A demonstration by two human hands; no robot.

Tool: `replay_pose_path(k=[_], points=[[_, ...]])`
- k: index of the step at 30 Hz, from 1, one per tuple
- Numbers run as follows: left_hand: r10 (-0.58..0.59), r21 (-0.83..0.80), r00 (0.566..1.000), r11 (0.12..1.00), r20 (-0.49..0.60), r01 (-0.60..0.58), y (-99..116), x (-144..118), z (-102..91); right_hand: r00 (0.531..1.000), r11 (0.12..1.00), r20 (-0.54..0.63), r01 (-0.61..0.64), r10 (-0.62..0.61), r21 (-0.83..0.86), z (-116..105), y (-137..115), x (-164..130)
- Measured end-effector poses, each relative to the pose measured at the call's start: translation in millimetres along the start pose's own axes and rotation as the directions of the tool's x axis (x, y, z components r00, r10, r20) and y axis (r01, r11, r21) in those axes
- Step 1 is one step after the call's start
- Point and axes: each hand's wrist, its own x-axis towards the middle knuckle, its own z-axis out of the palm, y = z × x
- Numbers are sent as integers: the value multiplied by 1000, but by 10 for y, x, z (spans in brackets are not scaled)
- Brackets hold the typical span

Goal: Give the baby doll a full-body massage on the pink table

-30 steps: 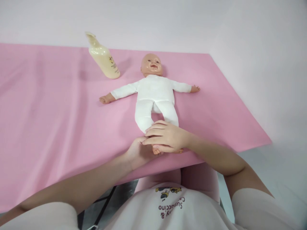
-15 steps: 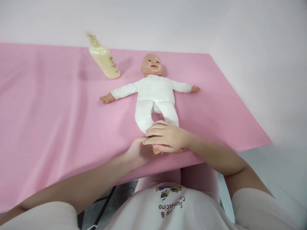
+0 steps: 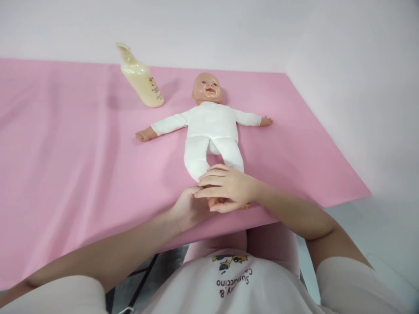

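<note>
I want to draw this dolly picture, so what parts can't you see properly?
- Head view: the doll's feet are hidden under the right hand and left hand.
- Head view: the left hand's fingers are partly covered by the right hand.
- Head view: the print on the bottle is too small to read.
- Head view: the pink sheet runs off the left edge.

We're looking at what seems a baby-care practice room rather than a lived-in home. A smooth pink sheet [image 3: 65,174] covers the surface, bare pale walls [image 3: 360,87] close in behind and to the side, a baby doll [image 3: 211,126] in white lies flat on its back, and a cream lotion bottle [image 3: 141,77] stands near its head.
</note>
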Motion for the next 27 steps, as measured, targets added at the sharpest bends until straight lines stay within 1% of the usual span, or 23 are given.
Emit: replay_pose_path(k=[3, 5, 11, 14, 18, 21, 27], points=[[-13, 20, 1000, 1000, 3, 12, 7, 11, 21, 999, 1000, 32, -5, 5, 7, 3, 4, 5], [-12, 9, 1000, 1000, -24, 12, 14, 14, 59, 999, 1000, 49, -3, 3, 5, 1, 6, 8], [-23, -47, 991, 999, -134, 17, 25, 3, 126, 1000, 1000, -27, 16, -16, -1, 8, 8, 6], [-50, -64, 985, 997, -164, 40, 28, 1, 124, 1000, 1000, -23, 19, -19, -13, 11, 9, 6], [-43, -88, 980, 996, -192, 27, 27, 5, 137, 1000, 1000, -1, 15, -15, -13, 7, 9, 7], [-50, -105, 980, 994, -191, 30, 29, 4, 159, 1000, 1000, 23, 7, -7, -18, 2, 8, 10], [-42, -98, 991, 995, -125, 29, 34, 2, 137, 999, 999, 30, 17, -16, -31, 0, 13, 10]])
